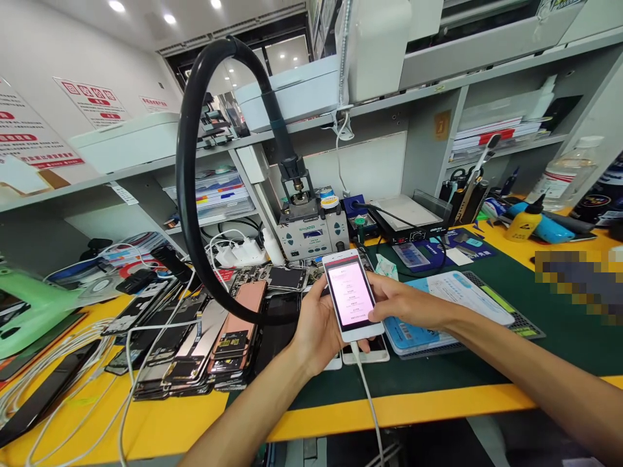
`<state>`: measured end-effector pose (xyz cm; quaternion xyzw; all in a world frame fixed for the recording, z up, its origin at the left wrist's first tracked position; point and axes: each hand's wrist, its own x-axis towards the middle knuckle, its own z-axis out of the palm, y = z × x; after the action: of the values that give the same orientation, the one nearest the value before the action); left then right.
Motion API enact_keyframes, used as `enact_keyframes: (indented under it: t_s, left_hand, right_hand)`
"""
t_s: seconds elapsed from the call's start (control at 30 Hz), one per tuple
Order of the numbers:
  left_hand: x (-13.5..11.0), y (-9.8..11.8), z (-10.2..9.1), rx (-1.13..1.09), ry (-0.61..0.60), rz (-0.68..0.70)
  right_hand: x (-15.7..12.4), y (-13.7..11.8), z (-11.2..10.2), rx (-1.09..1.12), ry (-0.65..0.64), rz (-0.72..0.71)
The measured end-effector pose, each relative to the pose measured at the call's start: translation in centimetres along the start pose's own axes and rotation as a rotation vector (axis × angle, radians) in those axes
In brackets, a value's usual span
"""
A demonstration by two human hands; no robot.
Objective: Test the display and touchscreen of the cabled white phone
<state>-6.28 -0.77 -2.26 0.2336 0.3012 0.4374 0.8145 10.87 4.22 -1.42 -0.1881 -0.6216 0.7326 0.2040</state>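
A white smartphone (349, 292) with a lit, pinkish-white screen showing lines of text is held up above the bench. My left hand (314, 327) is closed around its left side and back. From the right, my right hand (403, 303) grips the phone's edge, its thumb on the lower right of the screen and its other fingers partly hidden behind. A white charging cable (365, 383) is plugged into the phone's bottom end and hangs over the bench edge. Beneath the hands, another white phone (367, 355) lies on the green mat (467, 371).
Stacked phone parts (233, 350) lie to the left, beside tangled white cables (92, 363). A thick black hose (182, 162) arches over them from the hot-air station (311, 235). At right are a blue-and-white packet (438, 305) and a yellow bottle (525, 220).
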Motion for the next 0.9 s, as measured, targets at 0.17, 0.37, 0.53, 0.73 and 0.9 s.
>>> enact_keyframes:
  t_s: [0.17, 0.37, 0.53, 0.73, 0.9]
  left_hand:
    - [0.08, -0.06, -0.18, 0.013, -0.044, -0.004]
    - [0.10, -0.11, -0.25, 0.004, -0.060, 0.001]
    - [0.09, -0.10, -0.15, 0.012, -0.033, -0.006]
    - [-0.02, 0.02, -0.01, 0.002, -0.020, -0.007]
    - [-0.07, 0.11, -0.08, 0.018, -0.015, -0.013]
  right_hand:
    - [0.06, 0.17, -0.04, -0.010, 0.003, 0.005]
    - [0.14, 0.36, -0.14, -0.001, -0.008, 0.003]
    - [0.02, 0.28, -0.15, 0.022, -0.050, -0.010]
    - [0.03, 0.19, -0.31, 0.020, -0.045, -0.014]
    - [0.09, 0.49, -0.64, 0.024, -0.042, -0.014]
